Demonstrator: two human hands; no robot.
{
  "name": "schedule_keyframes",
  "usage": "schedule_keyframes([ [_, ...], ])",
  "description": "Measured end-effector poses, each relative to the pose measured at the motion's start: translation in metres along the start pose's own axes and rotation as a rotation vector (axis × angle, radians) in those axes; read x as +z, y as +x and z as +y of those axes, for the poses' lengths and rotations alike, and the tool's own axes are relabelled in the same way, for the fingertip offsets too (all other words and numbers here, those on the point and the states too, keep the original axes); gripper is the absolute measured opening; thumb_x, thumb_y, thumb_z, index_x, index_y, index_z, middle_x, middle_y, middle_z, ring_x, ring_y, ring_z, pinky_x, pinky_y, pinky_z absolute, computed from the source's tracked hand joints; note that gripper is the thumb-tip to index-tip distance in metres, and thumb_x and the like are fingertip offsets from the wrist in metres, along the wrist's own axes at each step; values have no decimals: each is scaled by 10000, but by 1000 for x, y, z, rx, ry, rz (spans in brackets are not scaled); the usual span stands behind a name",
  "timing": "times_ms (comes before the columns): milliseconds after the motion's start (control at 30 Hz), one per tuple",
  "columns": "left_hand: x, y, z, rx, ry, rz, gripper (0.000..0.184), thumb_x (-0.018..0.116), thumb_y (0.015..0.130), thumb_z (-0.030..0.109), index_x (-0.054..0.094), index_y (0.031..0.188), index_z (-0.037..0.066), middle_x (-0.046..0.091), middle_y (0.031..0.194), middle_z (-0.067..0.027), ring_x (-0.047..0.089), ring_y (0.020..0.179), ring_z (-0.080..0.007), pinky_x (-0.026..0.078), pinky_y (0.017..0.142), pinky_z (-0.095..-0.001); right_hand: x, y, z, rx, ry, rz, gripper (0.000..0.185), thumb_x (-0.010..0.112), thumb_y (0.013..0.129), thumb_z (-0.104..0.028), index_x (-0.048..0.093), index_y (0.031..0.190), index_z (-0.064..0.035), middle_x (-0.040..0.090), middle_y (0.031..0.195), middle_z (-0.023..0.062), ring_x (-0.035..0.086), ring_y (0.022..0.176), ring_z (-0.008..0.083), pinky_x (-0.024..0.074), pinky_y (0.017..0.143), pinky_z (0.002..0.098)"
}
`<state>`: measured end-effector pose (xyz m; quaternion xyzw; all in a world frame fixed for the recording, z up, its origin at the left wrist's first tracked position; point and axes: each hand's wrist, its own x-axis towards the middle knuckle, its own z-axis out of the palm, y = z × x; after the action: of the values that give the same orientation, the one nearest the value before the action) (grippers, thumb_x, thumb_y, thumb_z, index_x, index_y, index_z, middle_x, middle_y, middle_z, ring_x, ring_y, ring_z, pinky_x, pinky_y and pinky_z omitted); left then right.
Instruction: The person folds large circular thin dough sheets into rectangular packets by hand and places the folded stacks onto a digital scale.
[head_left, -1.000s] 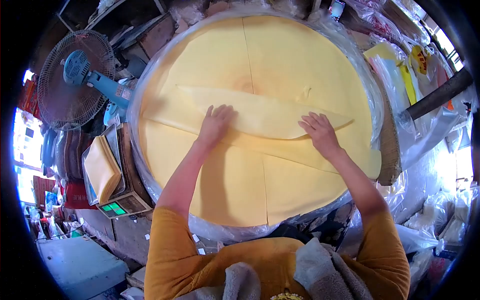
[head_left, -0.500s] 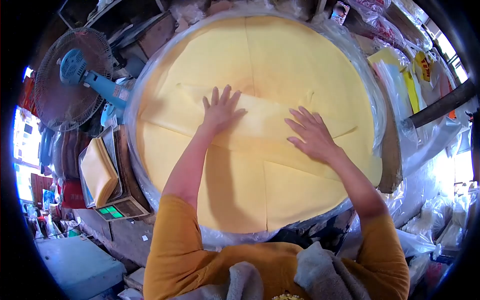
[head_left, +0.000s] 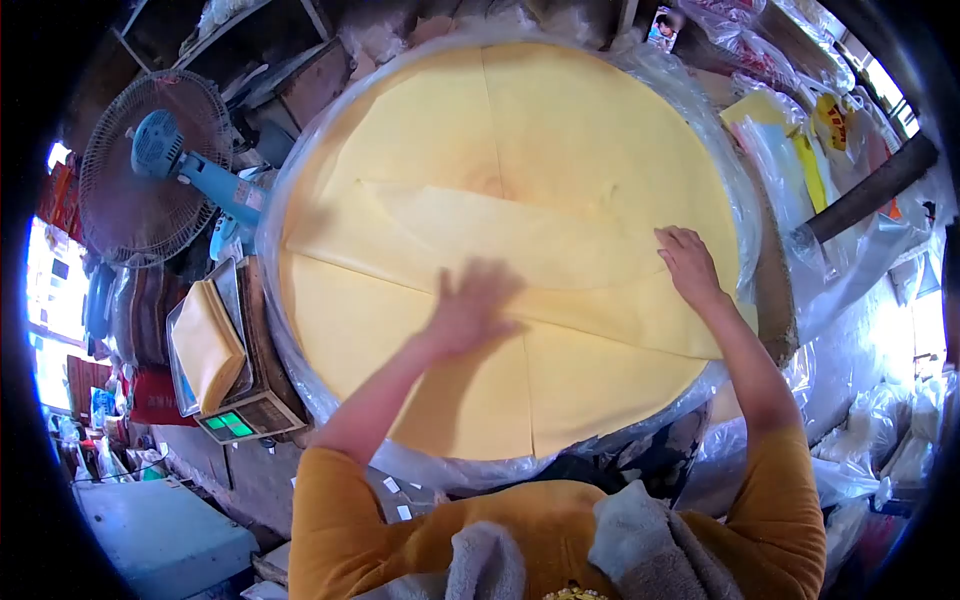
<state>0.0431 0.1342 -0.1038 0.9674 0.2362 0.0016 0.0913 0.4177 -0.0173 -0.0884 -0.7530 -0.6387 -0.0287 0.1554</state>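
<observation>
A wide round stack of thin yellow sheets [head_left: 590, 110], like bean curd skin, lies in front of me, cut or creased along several lines. Across its middle, a paler, see-through layer of sheet [head_left: 480, 225] lies folded over. My left hand [head_left: 475, 305], smeared by motion, hovers over or brushes the sheets just below this layer, fingers spread and holding nothing. At the right side of the stack, my right hand [head_left: 692, 268] rests its fingertips at the layer's right end. Its thumb stands apart from the fingers, with no clear grip showing.
Clear plastic film [head_left: 275, 225] rings the stack. On the left are a blue fan [head_left: 200, 180] and a scale [head_left: 245, 420] bearing folded yellow sheets [head_left: 205, 345]. Plastic bags [head_left: 790, 150] hang at the right, beside a dark bar [head_left: 870, 190]. A pale box [head_left: 165, 525] stands lower left.
My left hand has moved down and slightly right, off the pale layer. My right hand has slid right and a little up to the stack's right side. The pale layer's lower edge has shifted.
</observation>
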Motion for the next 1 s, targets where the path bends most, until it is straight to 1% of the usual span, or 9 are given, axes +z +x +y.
schedule_keyframes([
  [167,12,34,-48,61,211,37,524,442,906,476,350,1402,333,211,1527,20,184,1405,-261,141,1059,-635,-12,-16,-11,144,80,-122,182,573,832,-121,642,989,-60,628,999,137,596,951,281,483,801,383],
  [200,12,40,-59,16,286,158,470,515,879,354,438,1336,276,322,1467,-4,239,1380,-289,183,1034,-668,-10,-20,-15,172,99,-151,161,581,823,-121,648,954,-57,632,982,146,609,923,282,489,783,384],
  [233,-18,38,-48,-43,311,133,493,556,836,220,448,1318,215,363,1431,-36,282,1356,-288,216,1059,-613,-17,-26,-28,219,153,-265,159,577,817,-118,646,948,-57,630,986,155,611,918,288,488,788,383],
  [333,-14,21,-43,-66,206,243,540,542,818,102,413,1342,111,373,1408,-125,287,1350,-296,250,1090,-504,-58,-27,-95,403,317,-697,227,539,784,-57,634,989,-40,627,1032,169,615,949,288,490,810,360],
  [433,0,-25,-17,46,25,191,568,533,805,60,390,1354,64,357,1413,-172,275,1355,-305,250,1103,-458,-22,-46,-90,-65,232,-266,405,510,726,44,585,1118,-28,574,1199,143,545,1130,269,437,943,365],
  [533,3,-58,5,141,-44,60,594,555,796,107,379,1361,53,344,1426,-181,274,1357,-309,218,1118,-451,-11,-42,-96,-431,77,-301,592,489,689,115,495,1261,-35,429,1388,107,355,1326,252,302,1083,413],
  [667,-24,-77,33,162,-43,-91,696,640,748,212,372,1380,100,307,1464,-136,245,1378,-284,187,1126,-482,0,-47,-96,-441,171,-569,685,551,726,72,410,1368,-120,330,1468,68,197,1404,249,177,1135,460],
  [867,-1,-70,25,237,29,80,512,654,777,178,495,1262,130,430,1386,-90,336,1337,-244,226,1112,-483,-7,-56,-96,-400,372,-539,441,588,818,-52,563,1232,-201,441,1401,15,242,1389,257,152,1143,447],
  [1000,5,-62,29,191,-165,343,234,613,835,83,598,1068,79,636,1054,-90,586,1050,-220,426,952,-399,22,-66,-91,-119,733,-308,191,576,864,-93,614,1050,-75,646,1055,66,560,1082,218,399,968,389],
])
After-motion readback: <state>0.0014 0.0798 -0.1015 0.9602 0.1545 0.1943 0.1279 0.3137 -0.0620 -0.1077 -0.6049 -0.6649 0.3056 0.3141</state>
